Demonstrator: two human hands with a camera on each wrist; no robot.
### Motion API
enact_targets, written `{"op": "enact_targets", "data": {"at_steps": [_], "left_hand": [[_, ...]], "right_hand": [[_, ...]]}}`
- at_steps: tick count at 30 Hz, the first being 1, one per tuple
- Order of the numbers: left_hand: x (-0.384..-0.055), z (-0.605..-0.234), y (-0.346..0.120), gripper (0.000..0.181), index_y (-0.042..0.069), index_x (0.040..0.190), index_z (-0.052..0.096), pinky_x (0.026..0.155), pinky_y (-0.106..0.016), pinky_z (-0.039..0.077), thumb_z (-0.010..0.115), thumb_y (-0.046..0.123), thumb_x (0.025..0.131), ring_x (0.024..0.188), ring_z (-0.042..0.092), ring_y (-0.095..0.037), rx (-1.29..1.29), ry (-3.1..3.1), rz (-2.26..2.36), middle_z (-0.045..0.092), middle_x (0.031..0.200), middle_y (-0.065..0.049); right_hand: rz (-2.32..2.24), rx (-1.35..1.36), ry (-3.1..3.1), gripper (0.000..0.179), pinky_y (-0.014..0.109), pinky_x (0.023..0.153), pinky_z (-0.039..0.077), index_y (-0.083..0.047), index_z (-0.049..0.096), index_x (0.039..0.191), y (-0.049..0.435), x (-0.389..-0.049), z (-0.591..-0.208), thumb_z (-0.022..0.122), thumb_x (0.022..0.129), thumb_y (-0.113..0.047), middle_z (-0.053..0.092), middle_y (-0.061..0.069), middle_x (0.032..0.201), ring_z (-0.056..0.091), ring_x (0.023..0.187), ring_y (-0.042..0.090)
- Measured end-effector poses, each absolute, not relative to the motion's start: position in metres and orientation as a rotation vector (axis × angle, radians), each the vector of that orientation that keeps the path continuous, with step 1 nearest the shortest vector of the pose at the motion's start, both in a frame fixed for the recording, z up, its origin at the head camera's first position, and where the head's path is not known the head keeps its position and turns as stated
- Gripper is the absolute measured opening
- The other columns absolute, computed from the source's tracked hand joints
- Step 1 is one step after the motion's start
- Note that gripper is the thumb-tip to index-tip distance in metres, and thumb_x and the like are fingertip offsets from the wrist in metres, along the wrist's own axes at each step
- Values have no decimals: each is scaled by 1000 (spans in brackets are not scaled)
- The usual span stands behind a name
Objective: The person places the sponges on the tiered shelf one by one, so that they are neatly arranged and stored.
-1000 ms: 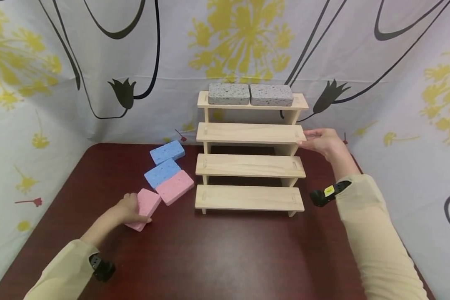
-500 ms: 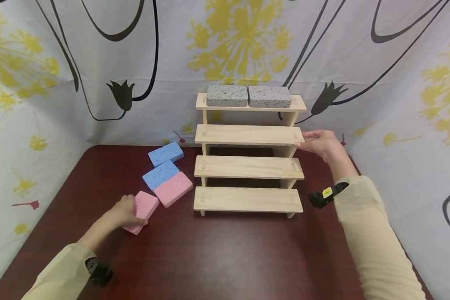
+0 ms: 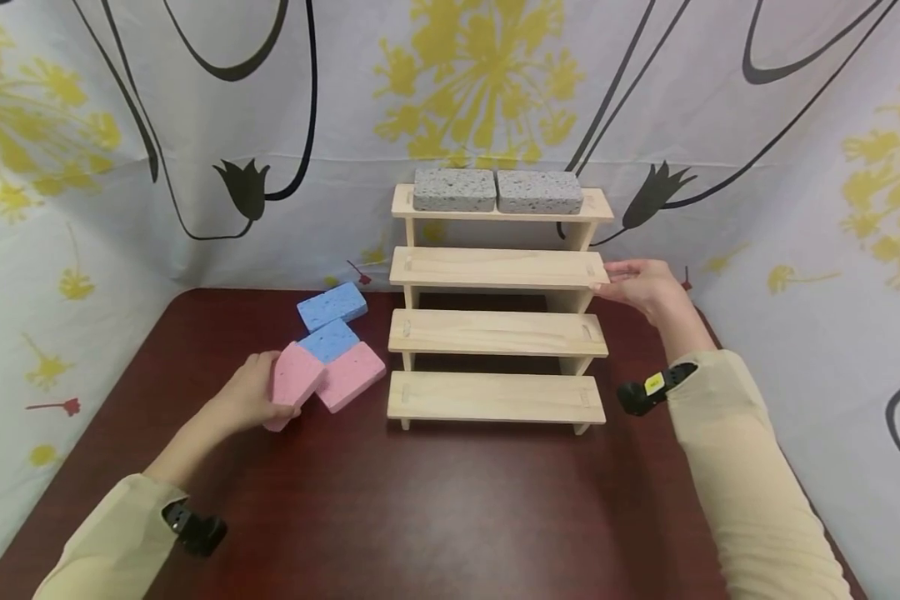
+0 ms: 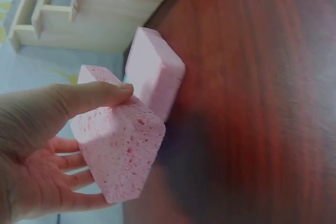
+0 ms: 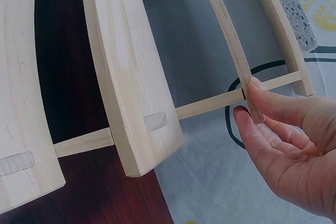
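My left hand (image 3: 249, 397) grips a pink sponge (image 3: 297, 375), thumb on one side and fingers on the other. In the left wrist view the sponge (image 4: 123, 148) is tilted above the table, its porous face showing. A second pink sponge (image 3: 354, 378) lies just beyond it, against a partly covered blue sponge (image 3: 332, 338). Another blue sponge (image 3: 333, 306) lies behind. My right hand (image 3: 645, 287) pinches the right end of the second-highest board (image 3: 498, 267) of a wooden tiered stand (image 3: 498, 332); the right wrist view shows thumb and fingers (image 5: 252, 140) at that board's end.
Two grey sponges (image 3: 455, 191) sit side by side on the stand's top board (image 3: 598, 205). The stand is on a dark reddish-brown table (image 3: 450, 508). Patterned cloth (image 3: 345, 100) hangs behind the table and along both sides.
My left hand has lifted the pink sponge and carried it away from me, so it now overlaps the near blue sponge in the head view. My right hand stays at the board.
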State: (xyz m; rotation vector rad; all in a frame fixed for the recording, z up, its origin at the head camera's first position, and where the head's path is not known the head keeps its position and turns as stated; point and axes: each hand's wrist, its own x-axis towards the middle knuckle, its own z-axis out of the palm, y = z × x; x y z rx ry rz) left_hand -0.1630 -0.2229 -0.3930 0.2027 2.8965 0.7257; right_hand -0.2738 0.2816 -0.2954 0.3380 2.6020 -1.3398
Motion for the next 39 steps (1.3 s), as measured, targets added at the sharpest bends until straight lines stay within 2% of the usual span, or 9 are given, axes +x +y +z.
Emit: {"op": "enact_targets", "data": {"at_steps": [3,6,14,18,22,25,30,35,39], "left_hand": [[-168,-384,-215,88,-10,132,28,88,-56,41,78,21,67,105,40,-39,254,2940,762,39,123,-30],[-172,-374,-207,89,-9,133,27,89,-57,40,78,20,66,108,38,-39,307,2979,792,39,125,-29],[-184,-351,-176,89,-4,136,28,88,-52,41,78,17,66,108,40,-35,505,3054,857,40,125,-24],[-190,-340,-158,89,-1,137,28,89,-51,40,78,18,67,111,40,-34,588,3079,869,40,129,-22],[-194,-332,-141,88,1,138,29,91,-50,41,79,20,67,115,40,-32,669,3086,886,39,132,-19],[-197,-327,-130,88,3,138,30,92,-49,41,79,19,67,116,40,-31,749,3082,918,39,133,-18],[-201,-319,-110,87,6,140,30,97,-50,38,78,19,69,121,38,-32,873,3111,945,39,134,-17],[-207,-306,-85,86,10,142,28,100,-51,34,76,20,72,123,37,-33,966,3148,950,40,136,-15],[-219,-294,-60,85,7,140,28,102,-46,34,76,20,71,123,38,-31,1028,3153,956,41,136,-13]], "right_hand": [[-1351,333,2602,64,15,70,47,0,42,134,282,-274,-295,69,80,-21,56,7,107,51,71,-5],[-1380,331,2590,64,11,62,46,1,41,134,281,-273,-294,69,80,-20,56,5,103,52,68,-6],[-1408,328,2578,64,11,64,46,2,39,135,281,-271,-294,68,81,-16,52,15,117,52,66,-8],[-1406,321,2573,63,22,81,48,2,39,135,281,-271,-293,67,82,-15,50,19,122,52,66,-9],[-1410,324,2564,62,19,78,48,1,39,136,280,-271,-293,66,82,-15,49,19,124,52,65,-9],[-1402,333,2578,61,14,69,46,0,41,135,279,-271,-293,67,82,-16,51,16,122,52,69,-7],[-1391,337,2587,60,26,84,46,0,42,134,278,-271,-294,67,82,-17,52,16,121,54,78,0],[-1410,342,2577,60,18,73,48,1,42,134,279,-270,-295,67,82,-15,53,16,119,55,76,0],[-1450,333,2562,61,14,66,47,3,41,134,280,-269,-294,67,82,-14,54,15,116,55,71,-3]]}}
